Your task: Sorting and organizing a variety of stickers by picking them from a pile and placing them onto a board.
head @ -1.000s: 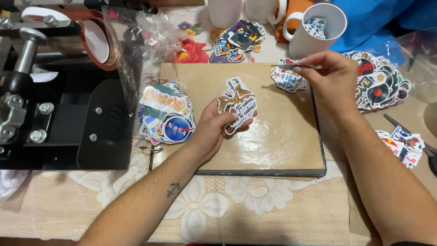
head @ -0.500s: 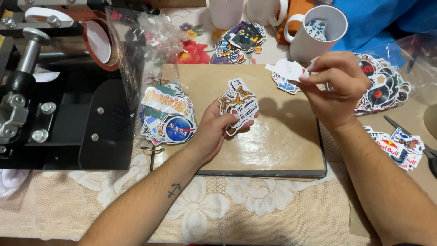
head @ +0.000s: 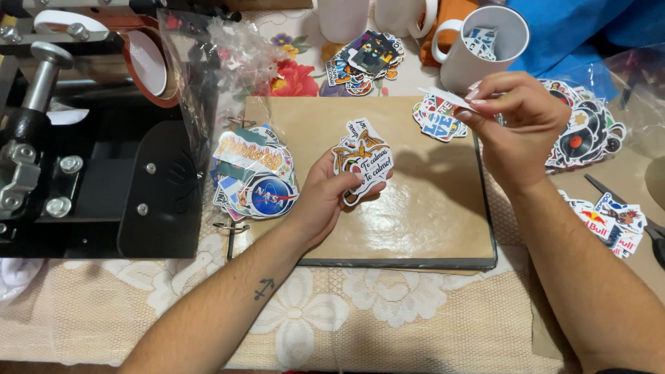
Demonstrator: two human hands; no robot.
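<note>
The left hand grips a small stack of die-cut stickers over the tan mat; the right hand pinches one sticker edge-on. That light pinch could let it slip or crease.

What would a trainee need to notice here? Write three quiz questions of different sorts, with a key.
1. True or false: the left hand holds a small stack of stickers over the brown mat.
2. What does the right hand pinch at its fingertips?
A. a white mug
B. a single sticker
C. scissors
3. Fill in: the white mug near the top of the table has ______ inside it.

Key: 1 true. 2 B, a single sticker held edge-on above the mat. 3 stickers.
</note>
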